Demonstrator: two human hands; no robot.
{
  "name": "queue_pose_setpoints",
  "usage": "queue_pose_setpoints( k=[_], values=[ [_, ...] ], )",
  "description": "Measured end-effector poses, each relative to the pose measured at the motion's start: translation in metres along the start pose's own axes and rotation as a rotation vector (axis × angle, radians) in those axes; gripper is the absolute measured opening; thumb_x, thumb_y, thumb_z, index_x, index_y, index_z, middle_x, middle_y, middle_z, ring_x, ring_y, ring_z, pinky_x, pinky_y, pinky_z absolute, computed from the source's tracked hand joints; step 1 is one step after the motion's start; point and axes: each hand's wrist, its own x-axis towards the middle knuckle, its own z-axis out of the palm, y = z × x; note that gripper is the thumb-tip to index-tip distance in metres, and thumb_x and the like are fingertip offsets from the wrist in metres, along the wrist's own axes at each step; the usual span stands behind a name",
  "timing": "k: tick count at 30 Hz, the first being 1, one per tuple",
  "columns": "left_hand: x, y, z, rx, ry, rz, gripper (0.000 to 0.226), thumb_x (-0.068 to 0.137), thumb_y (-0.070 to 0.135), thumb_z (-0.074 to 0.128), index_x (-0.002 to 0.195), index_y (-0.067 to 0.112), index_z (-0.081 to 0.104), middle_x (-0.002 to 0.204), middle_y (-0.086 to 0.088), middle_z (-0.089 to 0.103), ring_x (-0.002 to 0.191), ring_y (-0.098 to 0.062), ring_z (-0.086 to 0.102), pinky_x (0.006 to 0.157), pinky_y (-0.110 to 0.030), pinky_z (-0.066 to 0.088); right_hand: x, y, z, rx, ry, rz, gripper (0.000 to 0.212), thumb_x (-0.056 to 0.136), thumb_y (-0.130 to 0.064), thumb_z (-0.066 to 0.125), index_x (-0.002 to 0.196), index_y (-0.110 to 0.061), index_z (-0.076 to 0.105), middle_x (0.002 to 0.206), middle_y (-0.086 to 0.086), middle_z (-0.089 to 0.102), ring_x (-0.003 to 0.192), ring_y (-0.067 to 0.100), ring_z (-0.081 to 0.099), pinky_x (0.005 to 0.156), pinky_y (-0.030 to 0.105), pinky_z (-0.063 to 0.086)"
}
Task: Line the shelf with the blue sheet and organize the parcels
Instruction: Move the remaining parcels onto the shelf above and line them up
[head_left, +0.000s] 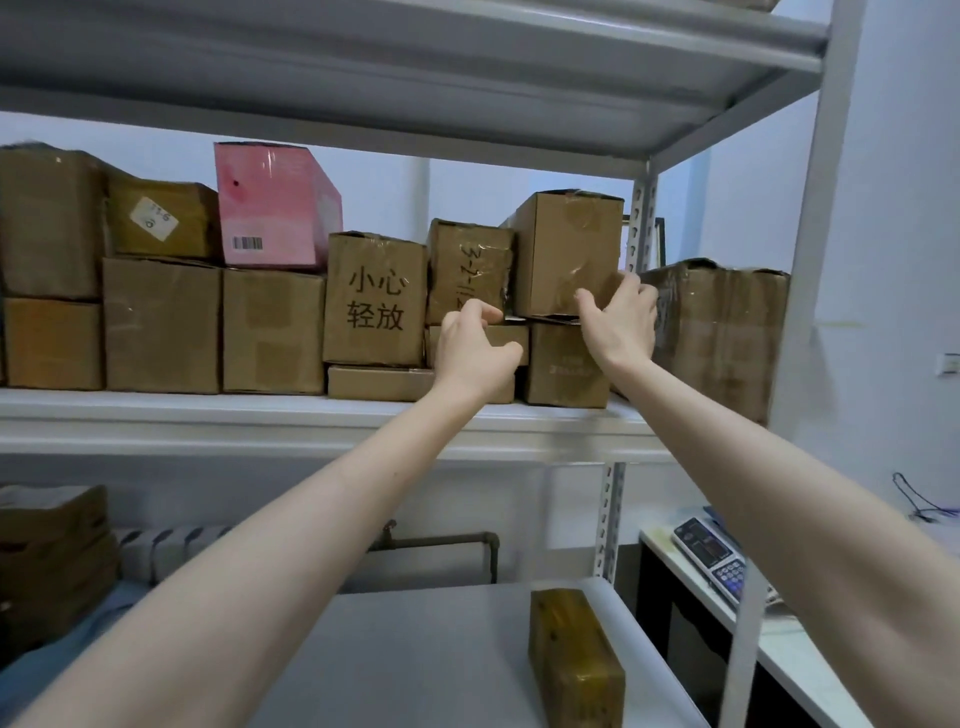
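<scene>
Several brown cardboard parcels fill the middle shelf (311, 410). My right hand (621, 317) grips the lower right corner of a tall brown box (566, 249), thumb on its front face; the box stands on a smaller box (563, 366). The curled fingers of my left hand (475, 348) sit at the tall box's lower left corner, in front of a flat box (511, 335). Whether that hand holds anything is unclear. A blue sheet (36, 665) lies at the lower left. One taped parcel (576, 660) stands on the grey lower shelf (415, 654).
A pink box (270, 208) tops the stack at the left, beside a box with black writing (375, 301). A large wrapped carton (722, 332) sits right of the shelf post (641, 223). A scale (711, 556) lies on a white side table. More cartons (52, 561) sit at the lower left.
</scene>
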Motion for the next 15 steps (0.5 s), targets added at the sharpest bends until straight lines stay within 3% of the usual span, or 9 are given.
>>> queue_pose_setpoints(
  k=[3, 8, 12, 15],
  values=[
    [-0.011, 0.004, 0.014, 0.002, -0.019, -0.012, 0.036, 0.084, 0.011, 0.059, 0.12, 0.014, 0.051, 0.124, -0.005, 0.045, 0.106, -0.014, 0.045, 0.088, -0.025, 0.038, -0.014, 0.021, -0.008, 0.083, 0.029, -0.152, 0.037, 0.09, -0.025, 0.055, 0.125, -0.014, 0.049, 0.125, 0.009, 0.046, 0.105, 0.024, 0.054, 0.09, 0.039, 0.047],
    [-0.03, 0.009, 0.038, 0.019, -0.014, -0.021, 0.034, 0.081, 0.011, 0.06, 0.115, 0.014, 0.055, 0.117, -0.006, 0.051, 0.101, -0.017, 0.053, 0.085, -0.025, 0.042, -0.042, 0.058, -0.025, 0.125, -0.093, -0.458, 0.003, 0.089, -0.013, 0.058, 0.091, -0.013, 0.061, 0.081, -0.002, 0.061, 0.068, 0.016, 0.055, 0.066, 0.038, 0.05],
    [-0.049, 0.011, 0.059, 0.02, -0.041, -0.051, 0.03, 0.081, 0.012, 0.062, 0.11, 0.015, 0.056, 0.111, -0.005, 0.056, 0.099, -0.017, 0.054, 0.085, -0.028, 0.046, -0.069, 0.085, -0.034, 0.028, -0.198, -0.588, 0.024, 0.094, -0.021, 0.057, 0.071, -0.015, 0.052, 0.057, -0.005, 0.05, 0.053, 0.019, 0.044, 0.051, 0.032, 0.037],
    [-0.065, 0.009, 0.074, 0.029, -0.083, -0.079, 0.026, 0.08, 0.011, 0.062, 0.105, 0.016, 0.057, 0.107, -0.004, 0.055, 0.096, -0.017, 0.055, 0.081, -0.027, 0.046, -0.087, 0.108, -0.041, -0.026, -0.289, -0.653, 0.031, 0.089, -0.021, 0.057, 0.062, -0.022, 0.043, 0.052, -0.008, 0.042, 0.049, 0.017, 0.04, 0.048, 0.028, 0.031]
  ],
)
